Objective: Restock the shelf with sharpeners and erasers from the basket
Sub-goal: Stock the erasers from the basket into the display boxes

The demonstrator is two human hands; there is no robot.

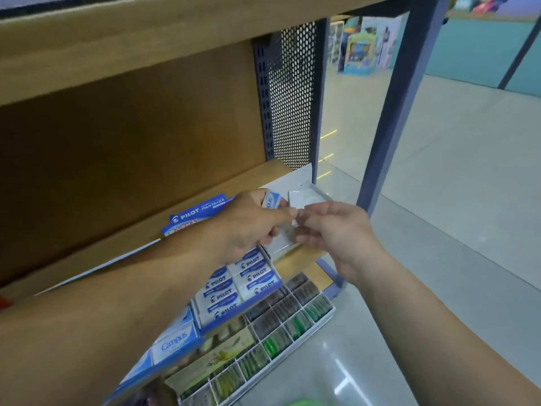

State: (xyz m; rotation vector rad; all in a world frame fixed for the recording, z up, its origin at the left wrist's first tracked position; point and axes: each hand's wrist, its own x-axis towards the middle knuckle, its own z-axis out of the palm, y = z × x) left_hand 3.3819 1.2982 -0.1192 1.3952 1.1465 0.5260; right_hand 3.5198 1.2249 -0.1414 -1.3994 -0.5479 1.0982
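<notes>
My left hand point(251, 222) holds a small blue-and-white eraser point(271, 200) between thumb and fingers above the wooden shelf point(140, 244). My right hand point(336, 230) meets it from the right, fingertips pinching a small whitish packet point(285, 237); blur hides which hand carries that packet. Below my left wrist a blue Pilot display box point(234, 288) full of white erasers sits at the shelf's front edge. A Campus eraser box point(174, 344) stands to its left. A green rim point(301, 402), perhaps the basket, peeks in at the bottom edge.
A white tray point(316, 193) lies at the shelf's right end by the perforated metal panel point(292, 98). A lower white divided tray point(278, 332) holds dark and green small items. A blue post point(401, 106) stands right of the shelf; pale floor lies beyond it.
</notes>
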